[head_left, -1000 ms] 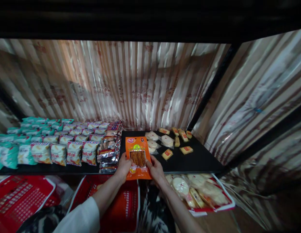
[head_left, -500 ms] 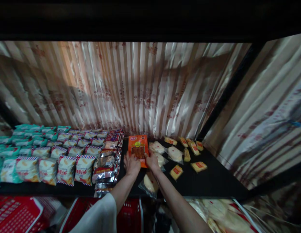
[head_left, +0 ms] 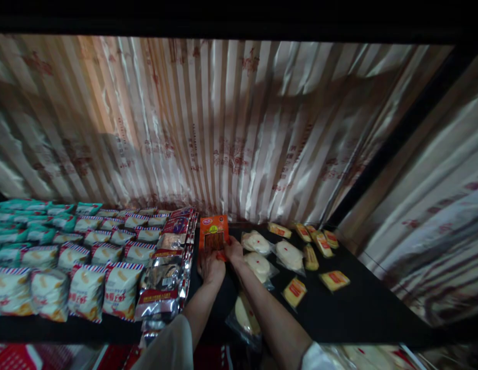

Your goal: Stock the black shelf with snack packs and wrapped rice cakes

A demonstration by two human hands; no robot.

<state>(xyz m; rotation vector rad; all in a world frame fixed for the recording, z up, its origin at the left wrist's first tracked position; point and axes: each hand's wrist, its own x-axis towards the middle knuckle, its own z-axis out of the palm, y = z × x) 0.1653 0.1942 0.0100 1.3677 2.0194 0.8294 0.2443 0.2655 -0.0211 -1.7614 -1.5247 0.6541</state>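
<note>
An orange snack packet (head_left: 213,231) with a window showing brown sticks is at the back of the black shelf. My left hand (head_left: 212,267) grips its lower left edge, fingers curled over it. At its lower right corner, my right hand (head_left: 233,251) has thumb and fingers closed on the edge. Close on the left stands a stack of silver and dark red packets (head_left: 162,275). Round white flatbreads in clear bags (head_left: 257,265) lie just right of my right hand, and one more is partly hidden under my right forearm.
Small yellow wrapped cakes (head_left: 295,292) are scattered across the right of the black shelf (head_left: 339,318). Rows of white snack bags (head_left: 121,290) and green bags (head_left: 40,234) fill the left. A striped foil sheet (head_left: 231,128) hangs behind. Red baskets (head_left: 15,357) are below the front edge.
The orange packet has shifted a little left, closer to the silver stack, with both hands still on it. The view has come closer and tilted.
</note>
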